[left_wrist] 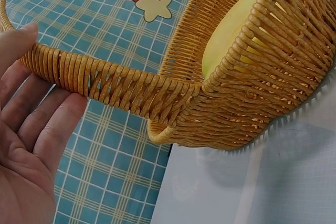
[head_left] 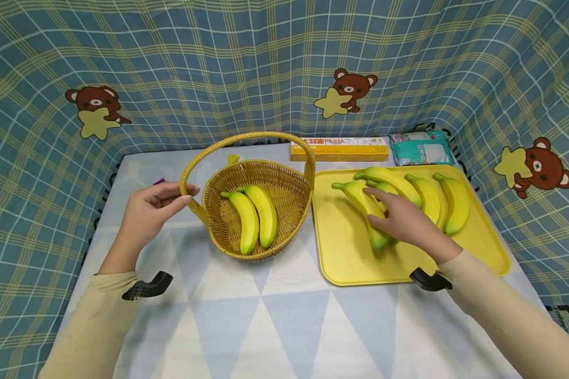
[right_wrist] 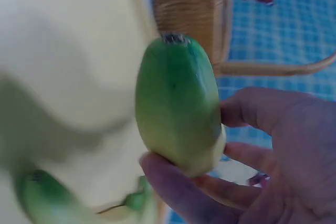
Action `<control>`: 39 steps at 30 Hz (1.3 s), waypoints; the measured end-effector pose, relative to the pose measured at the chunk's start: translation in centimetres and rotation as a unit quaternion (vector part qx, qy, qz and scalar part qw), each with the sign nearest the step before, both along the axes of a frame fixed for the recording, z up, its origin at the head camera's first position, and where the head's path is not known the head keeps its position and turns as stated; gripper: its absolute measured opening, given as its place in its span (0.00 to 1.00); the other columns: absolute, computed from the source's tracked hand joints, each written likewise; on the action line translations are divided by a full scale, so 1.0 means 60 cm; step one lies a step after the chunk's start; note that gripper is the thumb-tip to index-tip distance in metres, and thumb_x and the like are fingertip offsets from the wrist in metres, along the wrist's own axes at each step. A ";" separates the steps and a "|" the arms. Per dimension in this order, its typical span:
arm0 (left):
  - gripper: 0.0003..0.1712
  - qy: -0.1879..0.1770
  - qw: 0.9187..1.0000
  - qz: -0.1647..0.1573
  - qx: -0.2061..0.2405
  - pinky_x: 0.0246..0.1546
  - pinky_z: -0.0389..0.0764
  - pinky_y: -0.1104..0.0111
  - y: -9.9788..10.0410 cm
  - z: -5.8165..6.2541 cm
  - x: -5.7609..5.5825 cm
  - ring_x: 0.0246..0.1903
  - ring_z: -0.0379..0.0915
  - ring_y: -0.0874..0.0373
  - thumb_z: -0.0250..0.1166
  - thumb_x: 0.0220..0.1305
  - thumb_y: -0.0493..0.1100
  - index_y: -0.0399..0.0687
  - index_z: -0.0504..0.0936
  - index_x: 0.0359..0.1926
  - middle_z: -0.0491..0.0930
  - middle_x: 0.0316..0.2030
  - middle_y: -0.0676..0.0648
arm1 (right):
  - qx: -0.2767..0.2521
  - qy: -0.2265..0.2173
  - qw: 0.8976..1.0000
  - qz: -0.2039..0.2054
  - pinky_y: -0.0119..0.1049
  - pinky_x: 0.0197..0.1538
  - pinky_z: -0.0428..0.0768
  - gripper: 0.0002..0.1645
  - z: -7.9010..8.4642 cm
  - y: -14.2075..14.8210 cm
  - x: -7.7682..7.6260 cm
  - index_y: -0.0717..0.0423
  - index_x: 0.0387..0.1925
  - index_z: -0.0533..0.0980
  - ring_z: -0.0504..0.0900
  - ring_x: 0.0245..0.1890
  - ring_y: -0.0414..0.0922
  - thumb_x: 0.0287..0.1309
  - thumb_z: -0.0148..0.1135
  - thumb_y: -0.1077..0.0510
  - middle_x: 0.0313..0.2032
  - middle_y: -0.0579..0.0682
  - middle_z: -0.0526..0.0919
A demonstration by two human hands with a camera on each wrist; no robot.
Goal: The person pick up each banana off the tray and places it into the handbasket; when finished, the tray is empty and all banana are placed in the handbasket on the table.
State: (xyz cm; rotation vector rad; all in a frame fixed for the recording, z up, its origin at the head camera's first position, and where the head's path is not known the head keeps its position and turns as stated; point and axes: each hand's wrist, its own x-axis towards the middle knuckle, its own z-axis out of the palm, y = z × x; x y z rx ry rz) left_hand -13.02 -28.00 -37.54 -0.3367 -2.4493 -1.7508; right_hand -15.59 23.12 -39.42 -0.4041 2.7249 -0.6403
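Note:
My left hand (head_left: pixel 150 211) pinches the side of the arched handle (left_wrist: pixel 105 80) of a wicker basket (head_left: pixel 289 210) between thumb and fingers. Two bananas (head_left: pixel 252 218) lie side by side inside that basket. On the right, my right hand (head_left: pixel 402 216) grips a banana (right_wrist: pixel 178 103) with the thumb on one side and fingers on the other. In the right wrist view this banana's green tip faces the camera, above the yellow tray (head_left: pixel 350 268). Several more bananas (head_left: pixel 456 205) lie on the tray beside and behind the hand, some partly hidden by it.
Behind the tray lie a yellow-and-white pasta box (head_left: pixel 339 150) and a teal packet (head_left: pixel 421 147). Something small and yellow (head_left: pixel 233 158) shows behind the basket. A plaid curtain (head_left: pixel 246 68) with bear figures hangs around the back and sides of the table (head_left: pixel 260 326).

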 end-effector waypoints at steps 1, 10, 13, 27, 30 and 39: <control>0.14 0.000 1.000 0.000 0.000 0.50 0.82 0.75 0.000 0.000 0.000 0.47 0.85 0.61 0.68 0.69 0.36 0.32 0.85 0.52 0.88 0.46 0.49 | -0.002 -0.001 1.000 0.006 0.54 0.48 0.82 0.41 0.010 -0.001 0.006 0.52 0.78 0.59 0.78 0.58 0.62 0.69 0.63 0.51 0.61 0.64 0.78; 0.14 0.000 1.000 0.002 -0.005 0.50 0.82 0.75 0.000 -0.002 -0.001 0.47 0.85 0.61 0.67 0.69 0.36 0.33 0.85 0.52 0.88 0.46 0.50 | -0.044 -0.017 0.997 0.058 0.40 0.37 0.82 0.40 0.076 -0.047 0.040 0.42 0.77 0.61 0.82 0.48 0.50 0.69 0.64 0.49 0.65 0.51 0.76; 0.14 0.001 1.000 0.001 -0.002 0.50 0.82 0.75 -0.002 -0.003 -0.001 0.47 0.85 0.60 0.67 0.69 0.36 0.32 0.85 0.52 0.88 0.46 0.50 | -0.062 -0.015 0.995 0.075 0.43 0.42 0.84 0.40 0.077 -0.078 0.035 0.40 0.77 0.61 0.82 0.49 0.50 0.69 0.64 0.49 0.68 0.49 0.73; 0.13 0.003 1.000 -0.001 -0.004 0.49 0.83 0.75 -0.004 -0.005 -0.003 0.47 0.85 0.60 0.68 0.69 0.36 0.33 0.85 0.52 0.88 0.46 0.51 | -0.106 0.024 0.989 0.097 0.40 0.35 0.75 0.40 0.039 -0.237 -0.056 0.45 0.78 0.59 0.76 0.28 0.44 0.70 0.60 0.48 0.59 0.50 0.79; 0.13 0.004 1.000 -0.001 -0.005 0.49 0.83 0.75 -0.004 -0.005 -0.004 0.47 0.85 0.60 0.68 0.69 0.35 0.33 0.85 0.52 0.88 0.46 0.50 | -0.100 0.037 0.990 0.097 0.39 0.33 0.74 0.39 0.025 -0.259 -0.073 0.46 0.78 0.59 0.75 0.24 0.43 0.71 0.59 0.49 0.52 0.52 0.82; 0.13 0.004 1.000 0.001 -0.004 0.49 0.83 0.75 -0.004 -0.003 -0.003 0.47 0.85 0.59 0.68 0.69 0.35 0.32 0.85 0.51 0.88 0.46 0.50 | -0.013 0.042 0.995 0.086 0.38 0.28 0.73 0.40 -0.014 -0.312 -0.083 0.54 0.78 0.59 0.79 0.26 0.47 0.70 0.61 0.52 0.50 0.57 0.83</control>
